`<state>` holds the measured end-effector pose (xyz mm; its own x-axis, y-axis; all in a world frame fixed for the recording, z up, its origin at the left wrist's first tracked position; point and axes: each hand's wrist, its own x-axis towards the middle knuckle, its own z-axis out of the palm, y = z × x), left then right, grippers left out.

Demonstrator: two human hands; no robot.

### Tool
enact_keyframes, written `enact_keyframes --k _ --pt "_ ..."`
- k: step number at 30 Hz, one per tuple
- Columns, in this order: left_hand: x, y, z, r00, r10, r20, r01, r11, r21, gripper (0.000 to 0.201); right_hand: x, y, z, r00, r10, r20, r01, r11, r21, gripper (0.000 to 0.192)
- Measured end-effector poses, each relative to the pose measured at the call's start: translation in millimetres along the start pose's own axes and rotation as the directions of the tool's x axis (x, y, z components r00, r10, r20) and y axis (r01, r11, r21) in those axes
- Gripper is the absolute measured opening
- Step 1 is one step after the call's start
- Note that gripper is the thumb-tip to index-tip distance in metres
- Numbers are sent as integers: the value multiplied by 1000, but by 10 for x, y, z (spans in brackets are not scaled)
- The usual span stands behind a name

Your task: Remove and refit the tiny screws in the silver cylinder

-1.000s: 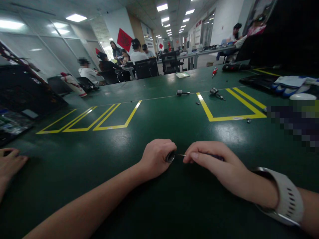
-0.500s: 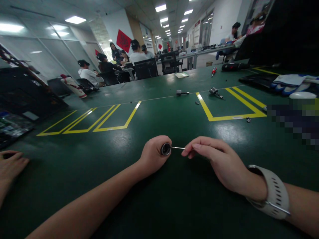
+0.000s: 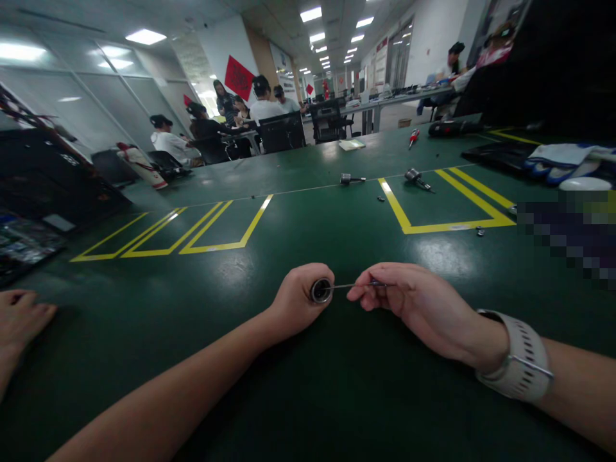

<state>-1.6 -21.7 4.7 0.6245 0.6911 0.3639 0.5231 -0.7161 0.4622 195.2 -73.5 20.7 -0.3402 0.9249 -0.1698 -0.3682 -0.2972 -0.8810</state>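
Observation:
My left hand is wrapped round a dark metal cylinder, its hollow, ring-rimmed end turned towards me. The rest of the cylinder is hidden in the fist. A thin metal rod runs from the right side of that rim to my right hand. Thumb and fingers of my right hand pinch its thicker dark end, palm partly turned up. Whether the rod's tip sits in the cylinder or only touches its rim, I cannot tell.
Two metal parts with shafts, one small and one larger, lie ahead on the green table. Beyond are a red screwdriver and, at right, white-blue gloves. Another person's hand rests at the left edge.
My right hand has rolled so its palm shows more, and the rod's dark end has come into view between the fingers. My left hand and the cylinder have barely shifted.

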Motion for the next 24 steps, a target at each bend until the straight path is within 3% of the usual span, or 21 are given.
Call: enact_keyframes --k 3,7,11,18,24 --pt "6 -7 7 999 -31 -21 30 999 -10 14 -8 9 22 997 -66 -29 65 997 -34 22" --pt "-5 10 9 999 -41 -8 42 995 88 11 -55 36 43 978 -207 -25 193 944 -268 22" --pt "-14 40 5 999 -23 48 14 982 190 12 -83 45 37 975 -218 38 214 888 -407 22" --pt "-6 47 -2 997 -6 72 -6 987 161 12 -8 -10 4 1000 -8 -7 7 995 -100 22" --pt "-5 12 13 998 -58 10 57 989 140 13 -9 -1 6 999 -30 -31 28 996 -80 21"
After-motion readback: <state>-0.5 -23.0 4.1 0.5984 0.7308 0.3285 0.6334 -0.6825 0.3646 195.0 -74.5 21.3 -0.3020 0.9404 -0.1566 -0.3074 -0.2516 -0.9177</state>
